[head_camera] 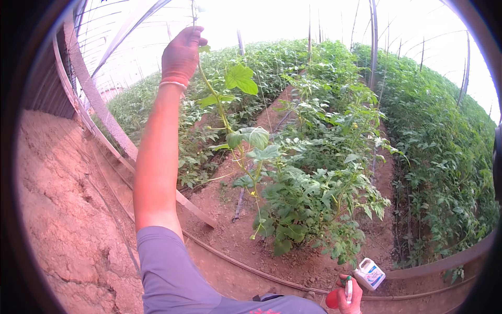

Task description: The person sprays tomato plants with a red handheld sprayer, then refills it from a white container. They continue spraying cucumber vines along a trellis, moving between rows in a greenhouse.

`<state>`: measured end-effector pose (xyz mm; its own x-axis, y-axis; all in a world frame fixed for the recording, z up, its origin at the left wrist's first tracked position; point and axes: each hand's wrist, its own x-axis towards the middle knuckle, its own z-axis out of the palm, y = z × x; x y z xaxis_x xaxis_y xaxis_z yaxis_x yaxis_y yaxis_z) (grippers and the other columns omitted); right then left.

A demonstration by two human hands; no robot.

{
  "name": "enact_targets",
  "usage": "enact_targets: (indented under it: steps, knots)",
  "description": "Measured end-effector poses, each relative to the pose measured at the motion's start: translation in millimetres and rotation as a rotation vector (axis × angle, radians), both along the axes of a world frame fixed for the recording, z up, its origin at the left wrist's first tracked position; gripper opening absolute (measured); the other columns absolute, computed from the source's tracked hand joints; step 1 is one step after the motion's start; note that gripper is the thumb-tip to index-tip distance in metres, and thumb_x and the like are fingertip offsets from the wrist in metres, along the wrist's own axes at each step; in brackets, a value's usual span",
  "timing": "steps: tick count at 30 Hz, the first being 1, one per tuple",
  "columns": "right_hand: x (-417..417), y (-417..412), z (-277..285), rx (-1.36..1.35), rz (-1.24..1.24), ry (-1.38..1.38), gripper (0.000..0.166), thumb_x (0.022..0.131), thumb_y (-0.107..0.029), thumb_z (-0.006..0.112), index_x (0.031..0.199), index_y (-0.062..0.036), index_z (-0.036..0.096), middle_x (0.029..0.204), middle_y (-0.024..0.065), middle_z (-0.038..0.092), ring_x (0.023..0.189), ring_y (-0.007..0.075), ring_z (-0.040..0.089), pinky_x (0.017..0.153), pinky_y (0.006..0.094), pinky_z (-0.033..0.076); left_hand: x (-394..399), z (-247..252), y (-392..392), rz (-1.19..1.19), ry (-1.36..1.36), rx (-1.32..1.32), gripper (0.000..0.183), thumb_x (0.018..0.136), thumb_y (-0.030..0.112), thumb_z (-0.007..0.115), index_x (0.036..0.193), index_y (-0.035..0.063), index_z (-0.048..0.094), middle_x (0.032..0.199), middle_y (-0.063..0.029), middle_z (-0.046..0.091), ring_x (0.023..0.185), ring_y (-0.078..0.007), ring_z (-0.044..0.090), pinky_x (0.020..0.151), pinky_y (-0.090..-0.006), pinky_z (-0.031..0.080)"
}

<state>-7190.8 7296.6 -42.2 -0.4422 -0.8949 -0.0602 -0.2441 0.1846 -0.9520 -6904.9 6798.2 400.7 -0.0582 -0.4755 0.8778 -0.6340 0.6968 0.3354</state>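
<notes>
My left hand (180,53), in a reddish glove, is raised high with its fingers closed on the upper stem of a climbing vine (220,110). Broad lobed leaves, thin tendrils and a small yellow flower show along this vine, which runs down towards a leafy clump (302,204). Low at the bottom right, my right hand (356,297) grips a small trigger spray bottle (332,300) with a red body and a green-tipped white head. A white plastic jug (369,273) with a handle and a printed label stands just beyond that hand.
Dense rows of green plants (439,157) fill the greenhouse, with vertical poles (373,47) and strings among them. A sloping concrete beam (102,106) stands at the left by an earthen bank (66,204). A hose-like line (251,270) crosses the soil before me.
</notes>
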Motion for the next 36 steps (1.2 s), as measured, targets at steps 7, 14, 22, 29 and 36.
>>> enact_targets:
  steps: [7,14,22,29,36]
  knots:
    - [0,-7,-2,-0.079,0.104,0.139,0.046,0.093,-0.015,0.064,0.135,0.0021,0.057,0.119,0.0159,0.068,0.110,0.0267,0.064,0.098,0.0377,0.050,26,-12,55,0.228,0.240,0.015,0.033,0.104,0.034,0.052,0.120,0.0117,0.071,0.096,-0.0044,0.075,0.066,-0.0125,0.062,0.069,-0.0309,0.055]
    - [1,-11,-10,-0.044,0.021,0.029,0.042,0.086,-0.002,0.056,0.128,0.0001,0.060,0.106,0.0114,0.070,0.098,0.0197,0.070,0.088,0.0336,0.054,34,-275,142,-0.742,0.294,0.888,0.034,0.103,0.032,0.060,0.116,0.0022,0.069,0.087,-0.0066,0.071,0.055,-0.0049,0.053,0.046,-0.0186,0.041]
    - [12,-3,6,0.183,0.051,-0.122,0.042,0.085,0.005,0.055,0.127,-0.0015,0.059,0.109,0.0138,0.068,0.096,0.0212,0.069,0.088,0.0347,0.054,14,-600,269,-0.409,0.066,2.126,0.027,0.100,0.029,0.062,0.113,0.0065,0.069,0.089,-0.0065,0.069,0.058,-0.0101,0.059,0.050,-0.0253,0.051]
    - [23,16,-28,0.310,0.043,-0.014,0.044,0.082,0.003,0.058,0.126,0.0015,0.058,0.118,0.0171,0.067,0.104,0.0246,0.069,0.095,0.0387,0.052,-19,-715,144,0.136,0.804,1.510,0.029,0.098,0.026,0.061,0.112,0.0016,0.067,0.092,-0.0103,0.070,0.050,-0.0123,0.055,0.043,-0.0275,0.045]
    - [33,14,-57,0.360,0.038,-0.020,0.043,0.083,-0.004,0.061,0.125,0.0008,0.058,0.115,0.0199,0.069,0.108,0.0308,0.067,0.100,0.0441,0.050,-23,-807,29,0.022,1.281,1.579,0.030,0.099,0.024,0.065,0.116,0.0005,0.060,0.094,-0.0075,0.069,0.067,-0.0182,0.067,0.056,-0.0275,0.058]
